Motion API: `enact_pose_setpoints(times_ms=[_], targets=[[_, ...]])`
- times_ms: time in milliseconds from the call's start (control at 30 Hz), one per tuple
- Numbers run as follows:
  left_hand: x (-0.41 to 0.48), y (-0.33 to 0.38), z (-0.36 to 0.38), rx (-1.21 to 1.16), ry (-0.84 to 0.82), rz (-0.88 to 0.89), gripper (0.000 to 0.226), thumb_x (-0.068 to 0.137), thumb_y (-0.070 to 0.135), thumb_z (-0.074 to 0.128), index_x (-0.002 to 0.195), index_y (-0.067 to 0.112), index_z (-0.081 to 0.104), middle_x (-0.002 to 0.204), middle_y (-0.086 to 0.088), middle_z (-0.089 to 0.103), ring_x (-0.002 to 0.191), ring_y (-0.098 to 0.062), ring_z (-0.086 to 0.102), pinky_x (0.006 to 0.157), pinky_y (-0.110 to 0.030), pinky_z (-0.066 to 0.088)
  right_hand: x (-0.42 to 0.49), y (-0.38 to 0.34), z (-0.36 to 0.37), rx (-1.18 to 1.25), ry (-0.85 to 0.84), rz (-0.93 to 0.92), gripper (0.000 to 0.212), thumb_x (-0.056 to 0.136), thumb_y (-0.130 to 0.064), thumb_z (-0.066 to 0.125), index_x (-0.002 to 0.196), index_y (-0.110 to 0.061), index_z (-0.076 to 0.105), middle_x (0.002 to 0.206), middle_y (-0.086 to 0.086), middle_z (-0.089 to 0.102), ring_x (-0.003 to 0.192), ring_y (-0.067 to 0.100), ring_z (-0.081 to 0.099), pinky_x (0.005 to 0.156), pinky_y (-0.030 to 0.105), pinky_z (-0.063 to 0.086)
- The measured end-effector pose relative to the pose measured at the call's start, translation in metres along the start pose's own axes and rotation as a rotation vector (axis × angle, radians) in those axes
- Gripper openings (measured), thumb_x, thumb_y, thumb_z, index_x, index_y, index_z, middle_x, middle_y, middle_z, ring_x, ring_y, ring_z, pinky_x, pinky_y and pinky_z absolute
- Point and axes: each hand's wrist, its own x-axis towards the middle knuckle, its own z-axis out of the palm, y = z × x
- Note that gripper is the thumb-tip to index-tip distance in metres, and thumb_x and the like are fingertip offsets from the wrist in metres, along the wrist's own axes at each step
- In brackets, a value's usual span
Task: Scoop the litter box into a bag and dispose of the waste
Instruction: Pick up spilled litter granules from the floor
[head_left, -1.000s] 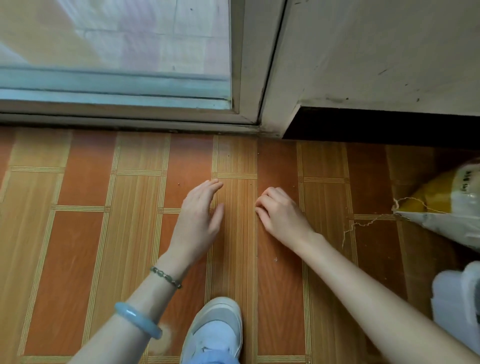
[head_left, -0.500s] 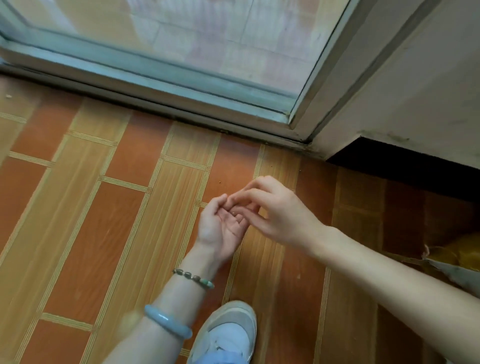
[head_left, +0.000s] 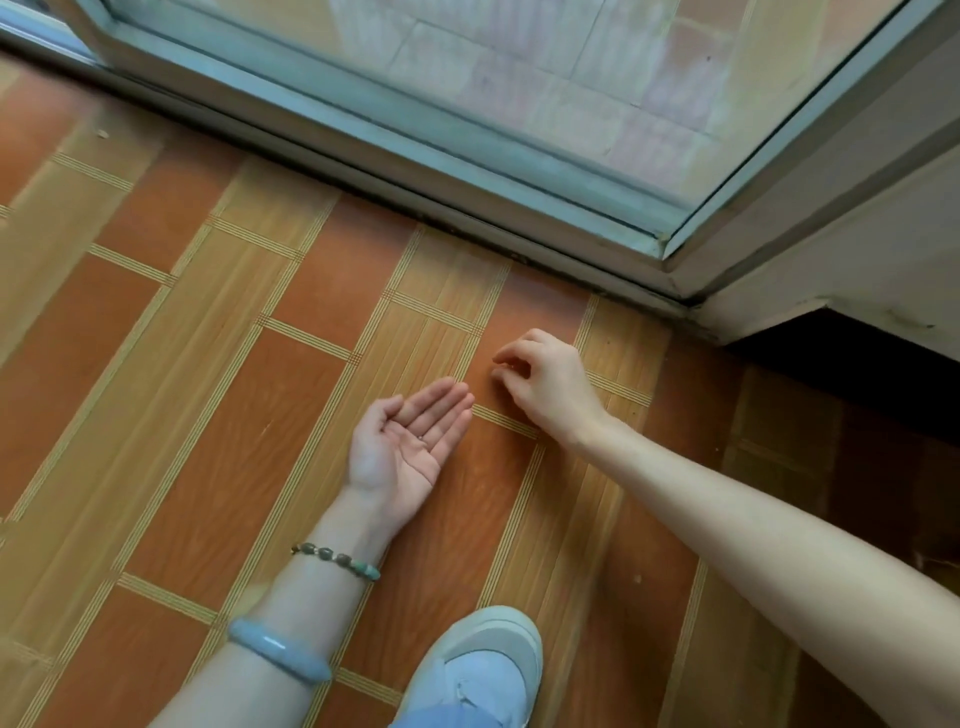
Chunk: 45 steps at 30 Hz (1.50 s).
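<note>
- The left hand (head_left: 405, 441) was turned palm up, fingers straight, with a tiny speck (head_left: 422, 439) on it.
- The right hand (head_left: 545, 384) was just beside it, fingers curled down. Whether they pinched anything was too small to tell.
- A green bead bracelet (head_left: 335, 560) and a pale blue round bangle (head_left: 278, 652) sat on the left arm.
- Under them was the orange and tan wood-look floor (head_left: 208, 415), with a white shoe (head_left: 483, 670) and a glass sliding door (head_left: 519, 78).
</note>
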Motion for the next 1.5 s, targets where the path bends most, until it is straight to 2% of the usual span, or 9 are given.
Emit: enact_pose_setpoints(times_ms=[433, 567, 667, 767, 867, 1000, 1200, 1300, 1500], targets=[[0.002, 0.002, -0.001, -0.01, 0.042, -0.002, 0.048, 0.095, 0.02, 0.029, 0.104, -0.009, 0.067, 0.111, -0.026, 0.066, 0.104, -0.034, 0.064, 0.089, -0.044, 0.051, 0.004, 0.001, 0.009, -0.195, 0.007, -0.082, 0.014, 0.09, -0.009, 0.054, 0.093, 0.001, 0.064, 0.09, 0.012, 0.058, 0.086, 0.025, 0.055, 0.073, 0.031, 0.046], [0.005, -0.001, 0.006, -0.024, 0.084, 0.018, 0.043, 0.097, 0.022, 0.03, 0.109, -0.007, 0.059, 0.108, -0.025, 0.067, 0.101, -0.033, 0.066, 0.087, -0.042, 0.053, 0.003, -0.013, 0.0, -0.086, -0.032, -0.078, 0.011, 0.09, -0.01, 0.052, 0.093, -0.002, 0.059, 0.093, 0.011, 0.055, 0.088, 0.024, 0.052, 0.075, 0.029, 0.043], [0.006, -0.004, 0.014, -0.027, 0.088, 0.033, 0.046, 0.099, 0.025, 0.029, 0.1, -0.005, 0.064, 0.095, -0.021, 0.071, 0.087, -0.027, 0.071, 0.075, -0.035, 0.059, -0.011, -0.036, -0.012, 0.005, -0.072, -0.192, 0.008, 0.089, -0.01, 0.052, 0.092, -0.003, 0.056, 0.092, 0.011, 0.053, 0.087, 0.024, 0.05, 0.076, 0.033, 0.044], [0.007, -0.011, 0.024, 0.004, 0.059, 0.018, 0.06, 0.1, 0.029, 0.029, 0.071, 0.003, 0.075, 0.073, -0.012, 0.071, 0.067, -0.018, 0.07, 0.061, -0.025, 0.057, -0.029, -0.056, -0.017, -0.027, -0.111, -0.319, 0.017, 0.088, -0.015, 0.046, 0.091, -0.002, 0.056, 0.09, 0.012, 0.053, 0.082, 0.025, 0.049, 0.072, 0.033, 0.042], [0.008, -0.019, 0.039, -0.008, -0.036, -0.036, 0.058, 0.099, 0.032, 0.028, 0.086, -0.001, 0.075, 0.098, -0.017, 0.071, 0.087, -0.024, 0.071, 0.084, -0.034, 0.05, -0.038, -0.06, -0.019, -0.129, -0.067, -0.437, 0.023, 0.085, -0.016, 0.042, 0.086, 0.0, 0.058, 0.082, 0.015, 0.054, 0.074, 0.029, 0.05, 0.068, 0.036, 0.042], [0.005, -0.029, 0.055, -0.026, -0.117, -0.061, 0.06, 0.099, 0.031, 0.026, 0.085, 0.0, 0.076, 0.103, -0.016, 0.071, 0.093, -0.025, 0.07, 0.084, -0.039, 0.053, -0.046, -0.051, -0.03, -0.179, -0.018, -0.481, 0.009, 0.083, -0.005, 0.053, 0.083, 0.001, 0.059, 0.078, 0.017, 0.055, 0.067, 0.029, 0.049, 0.063, 0.037, 0.04], [0.0, -0.034, 0.07, -0.007, -0.161, -0.107, 0.056, 0.098, 0.028, 0.029, 0.086, -0.003, 0.074, 0.1, -0.019, 0.07, 0.09, -0.027, 0.07, 0.084, -0.037, 0.056, -0.052, -0.042, -0.053, -0.135, 0.026, -0.457, 0.013, 0.086, -0.01, 0.055, 0.087, 0.001, 0.063, 0.083, 0.014, 0.059, 0.075, 0.026, 0.053, 0.069, 0.033, 0.045], [0.002, -0.037, 0.072, 0.017, -0.165, -0.099, 0.055, 0.099, 0.025, 0.03, 0.083, -0.004, 0.074, 0.092, -0.021, 0.071, 0.081, -0.026, 0.072, 0.066, -0.031, 0.06, -0.054, -0.03, -0.071, -0.002, 0.099, -0.379, 0.01, 0.086, -0.008, 0.058, 0.09, -0.002, 0.065, 0.085, 0.009, 0.06, 0.08, 0.017, 0.054, 0.072, 0.02, 0.045], [0.007, -0.045, 0.068, 0.083, -0.121, -0.14, 0.052, 0.099, 0.025, 0.033, 0.087, -0.005, 0.074, 0.107, -0.025, 0.067, 0.098, -0.032, 0.068, 0.078, -0.037, 0.058, -0.046, 0.048, -0.101, -0.004, 0.325, 0.081, 0.011, 0.084, -0.004, 0.064, 0.093, -0.004, 0.07, 0.089, 0.009, 0.065, 0.085, 0.017, 0.061, 0.075, 0.019, 0.047]])
